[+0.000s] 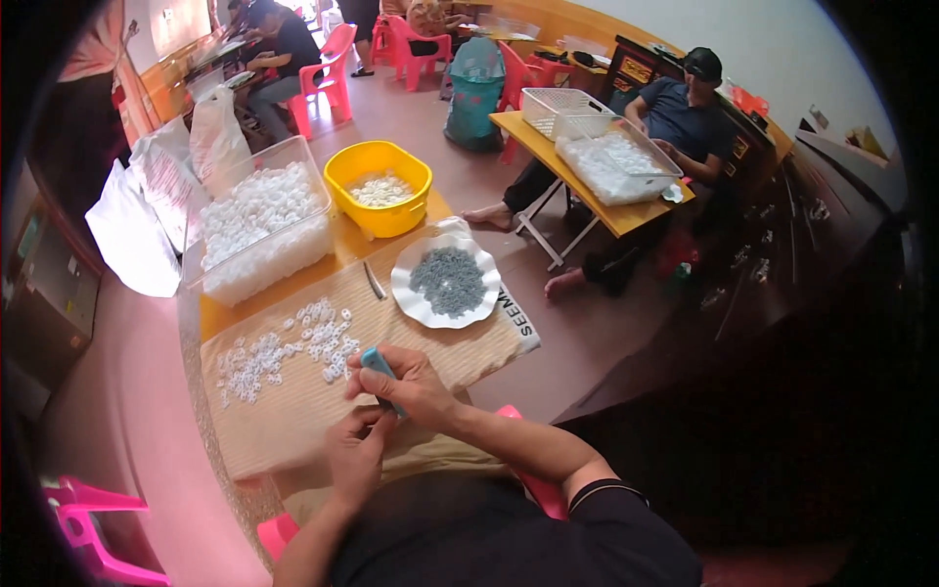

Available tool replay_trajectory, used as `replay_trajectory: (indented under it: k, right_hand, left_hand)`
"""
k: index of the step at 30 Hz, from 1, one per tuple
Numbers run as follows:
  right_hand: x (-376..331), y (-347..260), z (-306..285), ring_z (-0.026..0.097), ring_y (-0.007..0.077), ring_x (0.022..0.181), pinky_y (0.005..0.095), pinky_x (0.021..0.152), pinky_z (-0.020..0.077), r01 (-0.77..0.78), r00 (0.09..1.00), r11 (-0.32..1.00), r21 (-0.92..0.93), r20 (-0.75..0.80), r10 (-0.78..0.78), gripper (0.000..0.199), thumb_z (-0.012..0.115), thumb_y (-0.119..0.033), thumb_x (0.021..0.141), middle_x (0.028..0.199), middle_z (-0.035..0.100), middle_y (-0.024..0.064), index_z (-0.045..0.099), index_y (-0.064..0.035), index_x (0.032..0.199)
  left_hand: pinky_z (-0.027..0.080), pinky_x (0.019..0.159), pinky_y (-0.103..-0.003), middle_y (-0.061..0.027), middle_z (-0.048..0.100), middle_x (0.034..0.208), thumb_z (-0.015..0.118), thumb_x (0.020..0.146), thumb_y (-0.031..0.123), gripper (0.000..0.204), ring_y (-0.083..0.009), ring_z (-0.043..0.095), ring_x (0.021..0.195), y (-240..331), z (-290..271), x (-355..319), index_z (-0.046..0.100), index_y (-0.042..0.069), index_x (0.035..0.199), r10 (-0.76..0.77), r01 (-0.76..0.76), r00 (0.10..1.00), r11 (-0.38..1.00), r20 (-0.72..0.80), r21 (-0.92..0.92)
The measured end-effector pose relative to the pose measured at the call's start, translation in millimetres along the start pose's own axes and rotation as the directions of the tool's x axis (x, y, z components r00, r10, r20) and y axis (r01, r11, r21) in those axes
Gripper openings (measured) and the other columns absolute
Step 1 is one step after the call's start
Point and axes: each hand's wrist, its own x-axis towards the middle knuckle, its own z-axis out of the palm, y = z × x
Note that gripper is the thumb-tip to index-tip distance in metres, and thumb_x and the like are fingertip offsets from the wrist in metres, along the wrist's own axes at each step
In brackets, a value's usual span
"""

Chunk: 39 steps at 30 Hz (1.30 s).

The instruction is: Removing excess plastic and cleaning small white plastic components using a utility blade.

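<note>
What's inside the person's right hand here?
The right hand holds a light blue tool, its upper end exposed. The thumb and fingers cover part of it; whether the left hand holds anything near its lower end can't be made out.

A hand could pass over the near left part of the tan ribbed cloth (274,435), or along a narrow lane between the small white rings (256,367) and the scalloped white plate (405,303); a slim curved tool (375,281) lies at that lane's far end, the right hand (419,383) at its near end. Beyond, the clear bin (276,277) and yellow tub (394,221) block the bench (346,250)
</note>
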Motion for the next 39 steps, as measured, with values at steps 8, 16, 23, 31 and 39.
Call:
replay_trajectory:
  k: [8,16,23,31,39]
  right_hand:
    - [-3,-25,-12,0.043,0.0043,0.05,0.0218,0.045,0.037,0.186,0.967,0.981,-0.061,-0.163,-0.194,0.028,0.057,-0.026,0.101,0.066,0.05,-0.0026,0.057,-0.0024,0.115]
    - [31,-97,-147,0.04,0.0058,0.049,0.0201,0.043,0.0345,0.3,0.631,0.806,-0.51,-0.528,-0.569,0.045,0.045,-0.042,0.104,0.069,0.049,-0.0007,0.058,0.0008,0.112]
    - [25,-102,-371,0.052,0.0122,0.056,0.0265,0.048,0.0491,-0.055,0.169,0.907,-0.417,-0.899,-0.403,0.017,0.062,-0.017,0.09,0.077,0.057,0.0037,0.063,-0.0019,0.099]
    - [-14,-92,-540,0.066,0.0291,0.06,0.0364,0.05,0.0547,-0.668,-0.136,0.387,-0.635,-0.407,-0.903,0.036,0.071,-0.022,0.076,0.085,0.066,0.0198,0.062,0.0049,0.099]
    - [-8,-158,-551,0.066,0.0213,0.058,0.0304,0.046,0.0573,-0.514,0.06,0.597,-0.615,-0.721,-0.691,0.022,0.057,-0.008,0.08,0.078,0.067,0.0165,0.067,0.006,0.094]
  left_hand:
    - [0.049,0.071,-0.024,-0.0049,0.07,0.084,0.064,0.093,0.003,0.01,-0.0102,0.062,0.077,5,10,-4,0.071,-0.004,0.096,0.114,-0.154,0.982,0.946,0.152,0.285]
    - [0.049,0.074,-0.024,-0.0072,0.071,0.088,0.066,0.091,0.003,0.01,-0.0106,0.063,0.082,-11,-1,1,0.071,-0.003,0.097,0.062,-0.097,0.991,0.936,0.115,0.337]
    - [0.05,0.075,-0.026,-0.0084,0.072,0.089,0.069,0.089,0.005,0.011,-0.0131,0.065,0.082,-22,-2,7,0.072,-0.001,0.097,0.007,-0.063,0.991,0.904,0.133,0.423]
    - [0.053,0.075,-0.033,-0.0151,0.072,0.091,0.071,0.085,0.007,0.012,-0.027,0.068,0.082,-39,-18,4,0.072,0.0,0.094,0.048,-0.153,0.978,0.825,0.202,0.544]
    - [0.052,0.078,-0.029,-0.0116,0.072,0.094,0.07,0.087,0.002,0.012,-0.0192,0.068,0.087,-36,-12,7,0.072,0.0,0.098,-0.087,-0.018,0.975,0.884,0.204,0.466]
